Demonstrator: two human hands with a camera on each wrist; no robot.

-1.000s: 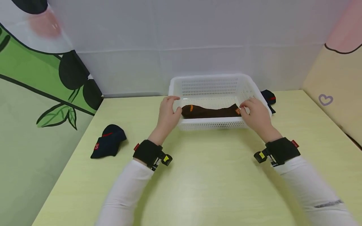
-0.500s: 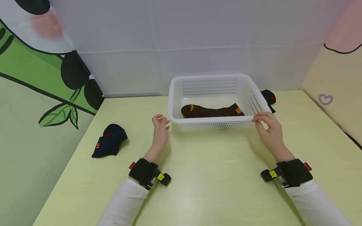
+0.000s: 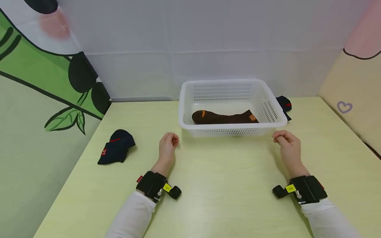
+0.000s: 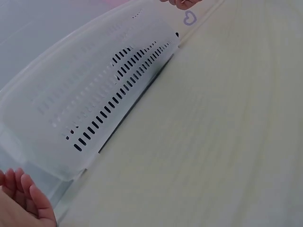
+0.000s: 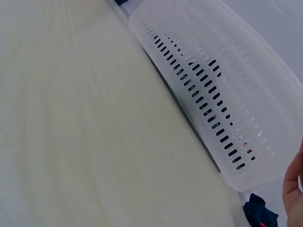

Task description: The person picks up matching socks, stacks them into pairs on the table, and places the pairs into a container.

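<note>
A brown sock (image 3: 224,118) with orange marks lies stretched out inside the white plastic basket (image 3: 232,126). The left hand (image 3: 167,148) hovers just in front of the basket's near left corner, fingers loosely curled and holding nothing. Off the near right corner, the right hand (image 3: 289,150) is likewise loosely curled with nothing held. In the left wrist view, the left hand's fingers (image 4: 35,198) stand apart from the basket's slotted wall (image 4: 94,94). The right wrist view catches only part of the right hand (image 5: 294,189) at its edge.
A folded dark navy sock pair (image 3: 116,147) with red marks lies on the table (image 3: 226,185) at left. Another navy sock bundle (image 3: 284,105) is partly hidden behind the basket's right side. Walls stand behind and at both sides.
Both hands have left the brown sock and basket and drawn back toward the person, the left hand to the left and the right hand to the right. The sock stays in the basket.
</note>
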